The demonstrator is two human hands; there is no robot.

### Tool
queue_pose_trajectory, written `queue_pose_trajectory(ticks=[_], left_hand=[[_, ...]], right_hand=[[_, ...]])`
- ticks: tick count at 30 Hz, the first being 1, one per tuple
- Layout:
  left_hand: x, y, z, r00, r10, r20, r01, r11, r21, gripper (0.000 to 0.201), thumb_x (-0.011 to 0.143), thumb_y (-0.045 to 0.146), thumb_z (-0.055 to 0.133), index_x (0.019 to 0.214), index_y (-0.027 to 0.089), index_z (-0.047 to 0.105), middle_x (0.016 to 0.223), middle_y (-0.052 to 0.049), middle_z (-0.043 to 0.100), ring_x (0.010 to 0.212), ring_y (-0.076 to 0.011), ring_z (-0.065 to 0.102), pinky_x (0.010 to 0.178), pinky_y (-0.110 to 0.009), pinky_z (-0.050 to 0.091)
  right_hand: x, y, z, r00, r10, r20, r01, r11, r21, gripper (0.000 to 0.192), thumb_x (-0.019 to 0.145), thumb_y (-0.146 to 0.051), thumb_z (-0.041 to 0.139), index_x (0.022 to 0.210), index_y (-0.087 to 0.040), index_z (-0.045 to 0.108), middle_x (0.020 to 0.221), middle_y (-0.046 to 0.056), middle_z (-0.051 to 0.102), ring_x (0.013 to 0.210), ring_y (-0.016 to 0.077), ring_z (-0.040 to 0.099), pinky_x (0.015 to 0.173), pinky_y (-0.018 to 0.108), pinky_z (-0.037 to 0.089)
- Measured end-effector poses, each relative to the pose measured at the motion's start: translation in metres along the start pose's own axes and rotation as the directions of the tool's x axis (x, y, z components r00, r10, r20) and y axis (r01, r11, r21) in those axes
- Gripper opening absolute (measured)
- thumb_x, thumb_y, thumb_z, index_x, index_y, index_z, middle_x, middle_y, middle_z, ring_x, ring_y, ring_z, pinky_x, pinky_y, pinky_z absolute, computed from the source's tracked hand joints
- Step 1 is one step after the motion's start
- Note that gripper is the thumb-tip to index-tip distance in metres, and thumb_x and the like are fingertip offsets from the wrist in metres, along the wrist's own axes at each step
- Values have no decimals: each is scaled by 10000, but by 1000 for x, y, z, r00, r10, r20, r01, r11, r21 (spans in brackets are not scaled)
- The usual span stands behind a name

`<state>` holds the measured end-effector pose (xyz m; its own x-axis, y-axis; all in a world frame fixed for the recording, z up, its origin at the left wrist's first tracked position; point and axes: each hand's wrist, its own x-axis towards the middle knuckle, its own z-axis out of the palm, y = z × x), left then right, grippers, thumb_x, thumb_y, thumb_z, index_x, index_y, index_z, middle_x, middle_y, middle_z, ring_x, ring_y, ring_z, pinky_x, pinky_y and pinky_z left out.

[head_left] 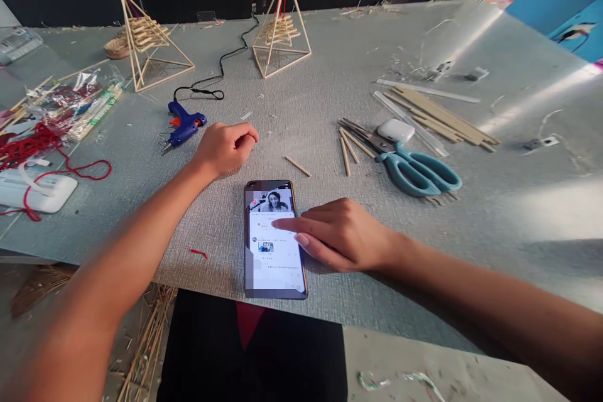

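A smartphone (277, 251) lies flat near the table's front edge, its lit screen showing a picture at the top and lines of text below. My right hand (346, 235) reaches over it from the right; the index finger is stretched out onto the screen and the thumb lies near the phone's right edge. The other fingers are bent, with nothing held. My left hand (230, 147) rests on the table above the phone, curled into a loose fist with nothing visible in it. Close to its left lies a blue glue gun (186, 125) with a black cord.
Two stick pyramids (282, 66) (162, 78) stand at the back. On the right are blue-handled scissors (419, 173), a white case (396, 130), wooden sticks (443, 116) and short cut sticks (298, 166). Red yarn (40, 141) and a white device (51, 191) lie left.
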<state>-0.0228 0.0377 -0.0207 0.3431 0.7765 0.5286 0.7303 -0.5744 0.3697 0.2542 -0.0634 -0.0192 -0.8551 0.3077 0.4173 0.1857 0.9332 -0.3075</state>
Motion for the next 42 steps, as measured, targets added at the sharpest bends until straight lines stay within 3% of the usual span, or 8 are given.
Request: queue_pose_trajectory(ticks=[13,19,23,28,32,37,42], left_hand=[[0,0,0,1000,2,8,-2,1000,-11,274,884,212,516,814,203,780,486,40,523,464,-108,390,577,-305,312],[0,1,0,1000,4,3,-4,1000,-12,266,880,213,514,798,205,768,473,49,487,463,-104,386,574,-301,309],[0,1,0,1000,6,0,-6,1000,-7,253,877,212,517,791,209,755,471,52,478,462,-105,392,574,-298,316],[0,0,0,1000,16,-6,-16,1000,-3,259,877,207,517,792,204,762,476,52,483,463,-98,387,578,-295,307],[0,-1,0,999,28,-15,-28,1000,-11,263,873,203,517,786,199,766,467,55,459,457,-95,376,569,-300,300],[-1,-1,0,999,29,-15,-29,1000,-7,266,875,205,518,791,200,770,468,55,461,459,-94,380,563,-299,300],[-1,-2,1,999,32,-14,-32,999,-5,270,878,207,517,792,198,773,466,54,458,454,-96,378,562,-303,300]], right_hand=[[0,0,0,1000,-6,7,6,1000,-3,441,1140,-317,338,1288,-115,701,714,8,694,577,109,607,551,293,380],[0,2,2,988,-150,-41,151,988,13,402,1130,-307,379,1262,-108,703,694,2,680,538,115,569,534,291,366],[-1,3,3,986,-159,-46,160,987,14,396,1130,-303,377,1257,-110,700,692,2,676,542,126,573,532,302,370],[-1,1,0,987,-163,-14,163,987,-2,404,1129,-319,356,1315,-122,656,692,-12,650,550,127,565,536,302,377],[-1,-4,-1,966,-258,32,260,964,-50,443,1125,-363,329,1416,-151,588,682,-32,607,540,137,523,527,311,345],[0,-9,0,946,-313,80,318,947,-51,476,1124,-416,315,1390,-156,612,660,-35,581,544,157,517,508,329,326],[1,-7,-2,967,-249,-50,248,968,-39,431,1130,-335,295,1351,-134,606,657,-28,603,532,143,529,507,308,368]])
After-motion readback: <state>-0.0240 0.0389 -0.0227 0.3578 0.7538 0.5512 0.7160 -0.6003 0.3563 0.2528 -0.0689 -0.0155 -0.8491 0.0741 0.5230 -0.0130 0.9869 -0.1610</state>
